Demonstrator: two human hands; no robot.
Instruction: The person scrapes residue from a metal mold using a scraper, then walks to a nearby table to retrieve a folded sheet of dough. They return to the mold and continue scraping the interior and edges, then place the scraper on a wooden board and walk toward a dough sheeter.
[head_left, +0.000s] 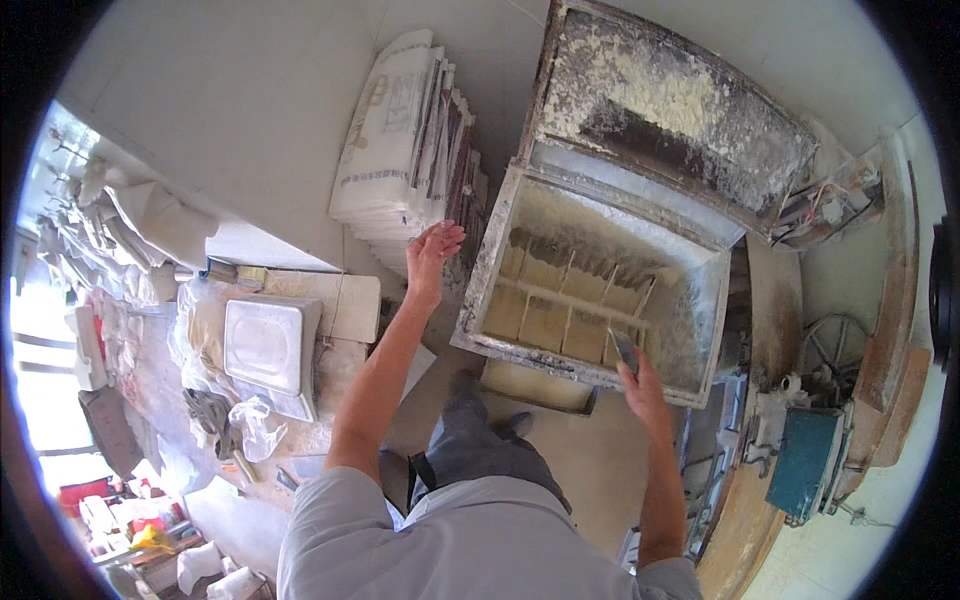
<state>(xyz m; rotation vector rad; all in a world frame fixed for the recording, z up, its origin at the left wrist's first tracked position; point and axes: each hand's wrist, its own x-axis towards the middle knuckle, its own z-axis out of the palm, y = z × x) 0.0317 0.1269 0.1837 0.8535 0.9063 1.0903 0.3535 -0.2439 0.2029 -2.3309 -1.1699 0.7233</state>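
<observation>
Scraping seems the step: right hand (pixel 643 386) clasps a flat grey blade (pixel 622 348), half-open left hand (pixel 436 252) looks empty; powder-caked rectangular bin (pixel 690 318) may next want light strokes.

The powder-dusted, rectangular grey box (pixel 545 360) offers open entry from above, though thin pale bars (pixel 570 300) cross its inside, the raised, crusted dark lid (pixel 690 105) blocks its far side and stacked folded white sacks (pixel 395 150) crowd its left.

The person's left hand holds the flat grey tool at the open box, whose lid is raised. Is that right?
Wrong hand: the head view shows the right hand holding the flat grey tool at the open box, whose lid is raised.
</observation>
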